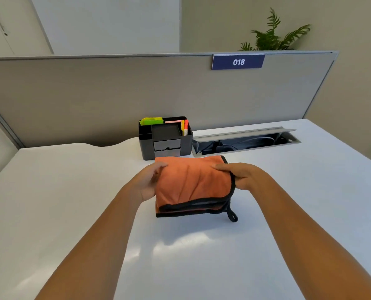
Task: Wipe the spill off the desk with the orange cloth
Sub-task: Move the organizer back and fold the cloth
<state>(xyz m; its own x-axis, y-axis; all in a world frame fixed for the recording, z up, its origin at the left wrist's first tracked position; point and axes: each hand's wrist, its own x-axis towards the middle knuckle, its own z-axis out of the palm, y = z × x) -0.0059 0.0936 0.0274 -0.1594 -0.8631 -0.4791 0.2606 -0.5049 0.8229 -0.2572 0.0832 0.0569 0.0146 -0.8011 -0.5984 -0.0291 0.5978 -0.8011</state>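
Forearms lead to both hands, left (pixel 146 182) and right (pixel 243 177), gripping the folded cloth (pixel 193 185) above the desk (pixel 72 191). No spill visible; press the cloth flat before wiping.

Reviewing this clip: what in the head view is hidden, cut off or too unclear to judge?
- Spill: none discernible on the white desk; glare patches near the front could mask it.
- Desk under the orange cloth: covered by the folded cloth.
- Fingers of the left hand and right hand: partly tucked behind the cloth.
- Black organizer drawer contents: too small.
- Cable tray interior: dark.
- Plant base: behind the partition.
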